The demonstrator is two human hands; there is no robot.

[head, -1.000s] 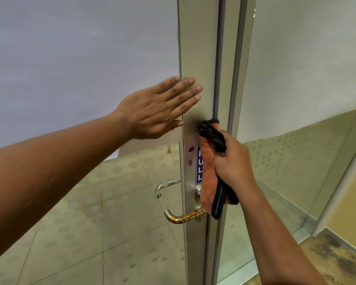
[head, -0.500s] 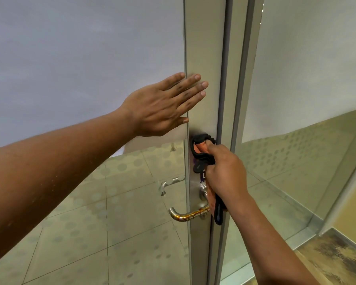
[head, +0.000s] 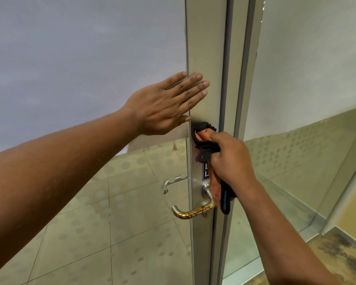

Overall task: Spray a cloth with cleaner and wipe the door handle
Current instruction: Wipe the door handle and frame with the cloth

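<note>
Door handle (head: pixel 190 211): a curved metal lever, mounted low on the door stile (head: pixel 206 58), its free end pointing left over the glass panel (head: pixel 80 58); a twin lever (head: pixel 171 182) is seen through the glass on the far side. Largest first: the glass panel is frosted above, clear with dots below; the stile is narrow, with a dark gap at its right edge against the fixed frame (head: pixel 245 79). The left hand (head: pixel 164 103) is laid flat, fingers straight and spread wide across glass and stile, judged to brace the door so it does not swing under rubbing. The right hand (head: pixel 230 159) is curled tight round a bunched orange and black cloth (head: pixel 203 138), pressed to the stile above the handle, over a partly hidden blue sign (head: pixel 205 171); a tail of cloth hangs beside the lever's root. The handle itself is judged not yet covered. Open room lies below and left of the lever; to the right the frame crowds the knuckles. No spray bottle is seen
</note>
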